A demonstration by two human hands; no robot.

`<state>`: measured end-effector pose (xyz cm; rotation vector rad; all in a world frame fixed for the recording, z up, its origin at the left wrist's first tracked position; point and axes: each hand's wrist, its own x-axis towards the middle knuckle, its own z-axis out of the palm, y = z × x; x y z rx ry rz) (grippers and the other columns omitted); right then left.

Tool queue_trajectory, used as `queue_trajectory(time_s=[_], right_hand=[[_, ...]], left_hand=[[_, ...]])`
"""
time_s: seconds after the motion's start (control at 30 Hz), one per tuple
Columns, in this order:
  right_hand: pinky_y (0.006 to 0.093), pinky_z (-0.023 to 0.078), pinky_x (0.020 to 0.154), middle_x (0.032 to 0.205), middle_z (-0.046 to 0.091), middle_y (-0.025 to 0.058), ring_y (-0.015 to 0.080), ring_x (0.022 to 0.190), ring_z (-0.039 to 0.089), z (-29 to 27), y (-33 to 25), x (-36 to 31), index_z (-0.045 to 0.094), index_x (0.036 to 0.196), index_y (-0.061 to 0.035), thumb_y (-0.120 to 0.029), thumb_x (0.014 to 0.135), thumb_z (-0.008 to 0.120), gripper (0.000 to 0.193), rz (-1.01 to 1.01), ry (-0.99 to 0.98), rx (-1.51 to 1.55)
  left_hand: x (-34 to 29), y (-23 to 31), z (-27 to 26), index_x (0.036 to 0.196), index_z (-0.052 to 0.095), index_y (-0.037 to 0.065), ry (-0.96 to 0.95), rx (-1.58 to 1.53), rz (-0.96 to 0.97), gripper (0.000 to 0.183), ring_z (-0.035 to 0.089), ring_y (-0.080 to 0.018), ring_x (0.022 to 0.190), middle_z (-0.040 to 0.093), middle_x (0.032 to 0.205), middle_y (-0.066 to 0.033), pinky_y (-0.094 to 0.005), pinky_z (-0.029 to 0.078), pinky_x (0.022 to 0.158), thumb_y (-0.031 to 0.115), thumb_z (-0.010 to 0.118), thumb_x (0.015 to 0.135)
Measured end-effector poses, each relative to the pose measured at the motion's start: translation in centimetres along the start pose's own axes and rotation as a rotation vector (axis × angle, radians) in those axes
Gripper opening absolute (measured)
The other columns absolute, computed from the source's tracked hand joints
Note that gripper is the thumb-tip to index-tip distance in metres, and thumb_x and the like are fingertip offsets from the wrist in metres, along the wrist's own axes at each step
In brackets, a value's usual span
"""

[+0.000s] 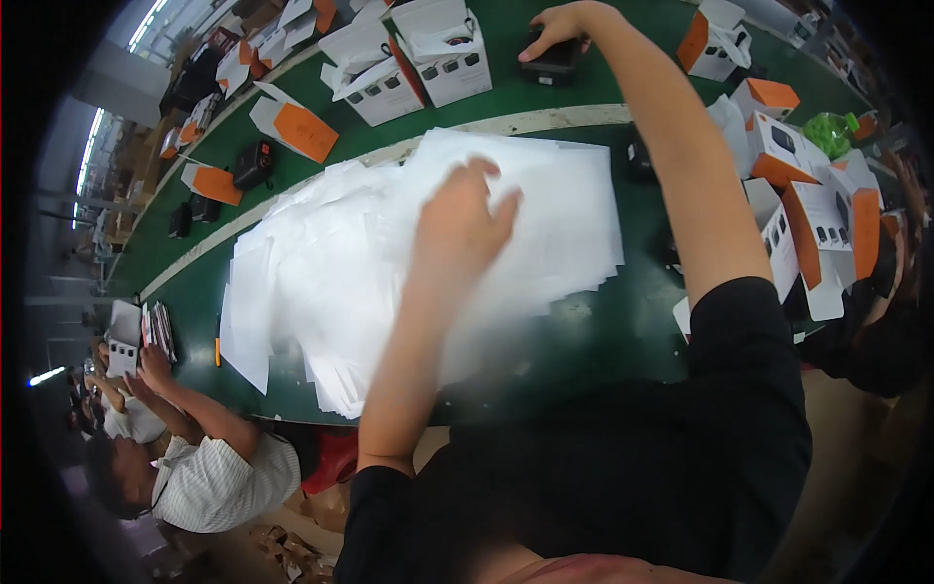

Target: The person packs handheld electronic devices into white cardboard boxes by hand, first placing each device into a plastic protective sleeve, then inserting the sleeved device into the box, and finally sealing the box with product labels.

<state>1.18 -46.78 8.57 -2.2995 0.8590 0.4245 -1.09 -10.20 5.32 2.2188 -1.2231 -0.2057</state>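
A wide heap of thin white sheets (326, 263) spreads over the green table in front of me. My left hand (462, 222) is over the heap, its thumb and fingers apart, with nothing seen in it. Whether it touches the top sheet I cannot tell. Far off, beyond the pale strip on the table, my right hand (567, 24) grips a small black boxy device (552, 70) from above, thumb on its near left side. The device is at the table surface, right of two open white cartons.
Two open white boxes (445, 73) stand at the far side. Orange-and-white cartons (304, 131) and a black device (253, 164) lie left. More cartons (822, 229) and a green plastic bag (830, 134) crowd the right. At left, a person in a striped shirt (229, 482) handles a carton.
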Motion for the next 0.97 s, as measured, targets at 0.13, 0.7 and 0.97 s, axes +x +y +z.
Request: queue_trajectory(time_s=[0.13,0.7,0.97], right_hand=[[0.0438,0.056,0.089,0.113,0.073,0.0195,0.0339,0.103,0.071,2.5,-0.9,0.7,0.074,0.111,0.0029,-0.077,0.055,0.083,0.098,-0.275,0.161,-0.419],[0.0321,0.053,0.094,0.111,0.071,0.0114,0.0223,0.109,0.067,15.4,1.7,-21.5,0.067,0.122,-0.0025,-0.057,0.09,0.07,0.064,-0.082,0.986,0.493],[0.0661,0.049,0.1,0.133,0.063,0.0109,0.0277,0.125,0.06,24.3,-0.2,-19.1,0.051,0.145,-0.015,-0.056,0.097,0.061,0.064,-0.524,-0.02,1.778]], left_hand=[[-2.7,-2.7,4.1,0.108,0.064,0.005,0.115,0.165,0.161,0.03,0.066,-0.0317,0.091,0.065,0.098,-0.0131,-0.0407,0.053,0.079,0.026,0.074,0.089],[-0.5,-2.0,2.8,0.097,0.077,0.001,0.175,-0.273,-0.024,0.019,0.074,-0.0267,0.075,0.075,0.082,-0.0165,-0.0344,0.056,0.073,0.017,0.071,0.089],[-0.6,-1.7,2.2,0.101,0.078,0.003,0.15,-0.367,0.021,0.019,0.073,-0.0218,0.075,0.076,0.084,-0.0122,-0.0294,0.056,0.073,0.016,0.073,0.088]])
